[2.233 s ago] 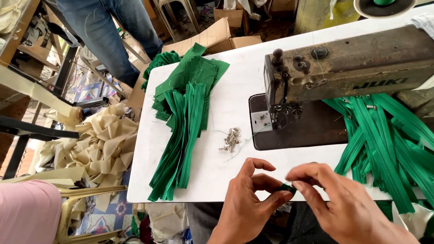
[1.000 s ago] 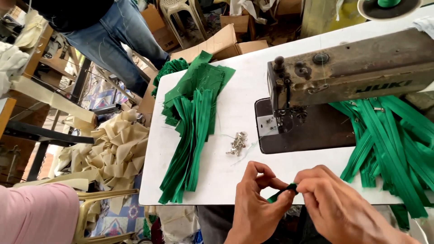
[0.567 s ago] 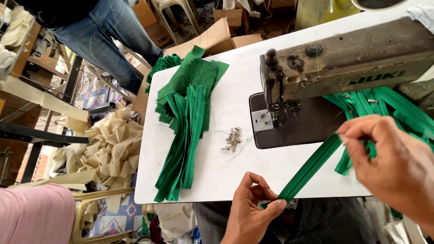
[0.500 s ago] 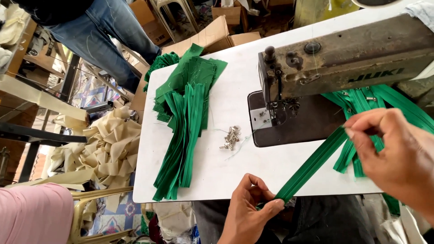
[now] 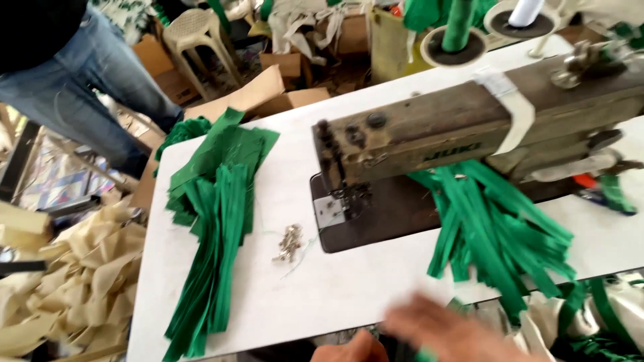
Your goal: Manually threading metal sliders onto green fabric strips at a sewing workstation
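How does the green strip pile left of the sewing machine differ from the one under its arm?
The left pile of green strips lies in a neat, mostly parallel bundle in the open, running to the table's near edge. The right pile of green strips fans out loosely, crossing, partly tucked beneath the sewing machine. Both look the same green.

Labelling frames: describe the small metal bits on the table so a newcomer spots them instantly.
Start at the sewing machine on the white table. Just left of its dark base plate, right of the green strip pile, lies a small cluster of metal pieces. It is the only shiny silver thing among green fabric.
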